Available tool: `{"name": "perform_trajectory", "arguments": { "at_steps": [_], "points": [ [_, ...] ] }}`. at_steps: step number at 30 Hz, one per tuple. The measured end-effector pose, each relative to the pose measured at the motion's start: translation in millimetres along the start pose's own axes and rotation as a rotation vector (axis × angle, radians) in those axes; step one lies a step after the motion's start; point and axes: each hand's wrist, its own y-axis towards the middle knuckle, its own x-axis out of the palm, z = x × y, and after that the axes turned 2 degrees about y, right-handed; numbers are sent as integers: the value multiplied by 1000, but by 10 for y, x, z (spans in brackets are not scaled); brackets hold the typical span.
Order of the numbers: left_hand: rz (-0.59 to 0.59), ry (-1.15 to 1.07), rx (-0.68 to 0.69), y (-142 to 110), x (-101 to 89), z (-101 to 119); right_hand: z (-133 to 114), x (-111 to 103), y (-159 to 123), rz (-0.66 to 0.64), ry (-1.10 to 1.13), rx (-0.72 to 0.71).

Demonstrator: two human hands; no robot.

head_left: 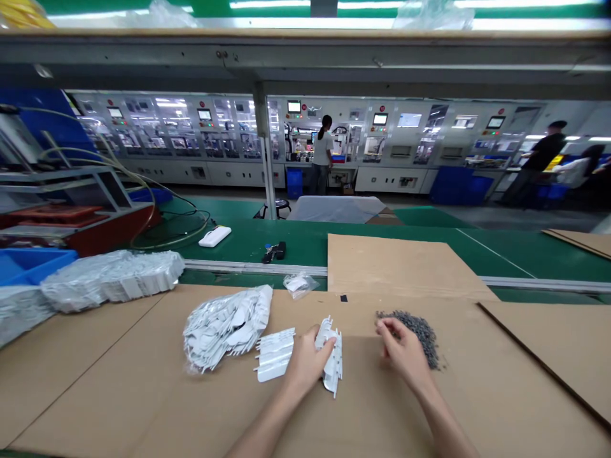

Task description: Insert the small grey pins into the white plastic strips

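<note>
My left hand (305,362) is closed round a white plastic part (333,356) that stands on the cardboard sheet (143,394). My right hand (401,346) rests at the near edge of a heap of small grey pieces (420,331), its fingers curled on them. A flat white plastic part (274,353) lies just left of my left hand. Further left sits a pile of white plastic parts in a clear bag (224,324).
Long bagged stacks of white parts (112,277) and a blue bin (28,262) lie at the left. A small clear bag (298,283), a black tool (274,252) and a white device (214,236) sit on the green bench (429,222). People stand at machines far behind.
</note>
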Motion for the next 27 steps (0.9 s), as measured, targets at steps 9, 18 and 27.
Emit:
{"name": "perform_trajectory", "arguments": {
  "at_steps": [9,18,27],
  "points": [
    [42,44,52,-21,-16,39,328,-245,122,-51,-595,-229],
    [0,-162,-30,-59,87,40,152,3,15,-134,-99,-99],
    [-183,-394,-120,-73,186,-2,-26,312,-195,-305,605,215]
  ]
}}
